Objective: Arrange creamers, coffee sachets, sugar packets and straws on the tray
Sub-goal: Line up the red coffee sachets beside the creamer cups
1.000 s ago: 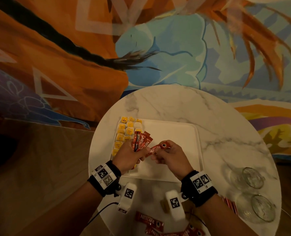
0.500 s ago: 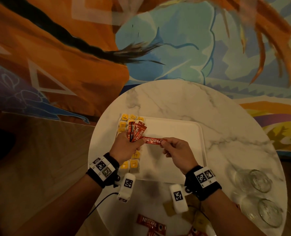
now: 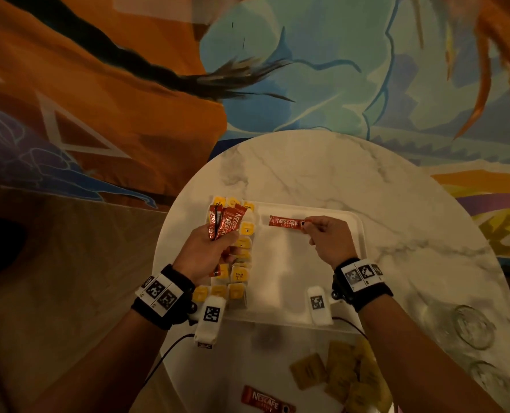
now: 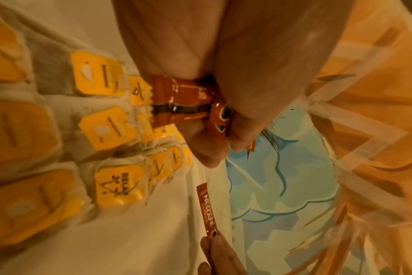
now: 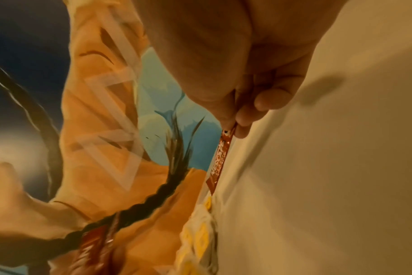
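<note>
A white tray (image 3: 289, 296) lies on the round marble table. Several yellow-tagged sachets (image 3: 238, 275) line its left side, also large in the left wrist view (image 4: 117, 187). My left hand (image 3: 209, 248) grips a fan of red coffee sachets (image 3: 225, 222) over that row; their lower ends show under the palm (image 4: 179, 98). My right hand (image 3: 326, 238) pinches one end of a single red coffee sachet (image 3: 286, 223), held flat and level over the tray's far part. The same sachet appears edge-on in the right wrist view (image 5: 220, 161) and in the left wrist view (image 4: 207, 208).
Near the table's front edge lie several tan packets (image 3: 340, 374) and a loose red coffee sachet (image 3: 265, 403). Two clear glasses (image 3: 472, 326) stand at the right. A painted wall rises behind the table.
My right hand has carried the single sachet away from my left hand, rightward and toward the tray's far part. The left hand has lifted its fan slightly further back.
</note>
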The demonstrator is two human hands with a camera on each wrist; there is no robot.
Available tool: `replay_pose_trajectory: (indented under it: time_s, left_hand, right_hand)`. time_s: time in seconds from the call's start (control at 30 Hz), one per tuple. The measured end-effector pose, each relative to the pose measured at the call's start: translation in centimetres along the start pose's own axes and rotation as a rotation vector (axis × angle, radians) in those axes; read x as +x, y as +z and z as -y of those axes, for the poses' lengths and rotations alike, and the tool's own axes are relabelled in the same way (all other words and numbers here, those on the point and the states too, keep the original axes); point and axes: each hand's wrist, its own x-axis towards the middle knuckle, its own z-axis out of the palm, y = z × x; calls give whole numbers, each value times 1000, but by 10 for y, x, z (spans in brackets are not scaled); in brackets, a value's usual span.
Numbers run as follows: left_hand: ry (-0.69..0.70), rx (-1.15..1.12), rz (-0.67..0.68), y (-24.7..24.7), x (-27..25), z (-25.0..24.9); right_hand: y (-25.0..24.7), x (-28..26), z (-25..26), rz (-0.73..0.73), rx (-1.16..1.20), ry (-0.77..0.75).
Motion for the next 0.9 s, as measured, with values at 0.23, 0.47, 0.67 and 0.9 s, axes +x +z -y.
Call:
replay_pose_trajectory:
  time_s: [0.23, 0.47, 0.67, 0.9]
  left_hand:
    - [60, 50, -63, -4, 3, 9]
    - [56, 59, -119, -5, 5, 14]
    - [35, 49, -120, -5, 5, 14]
    - [38, 30, -69, -2, 0, 10]
  right_hand:
    - [27, 35, 5, -16, -180, -33]
    - [43, 46, 13, -22, -439, -33]
    - [42, 45, 18, -55, -472, 6]
    - [36, 2, 39, 81, -177, -71]
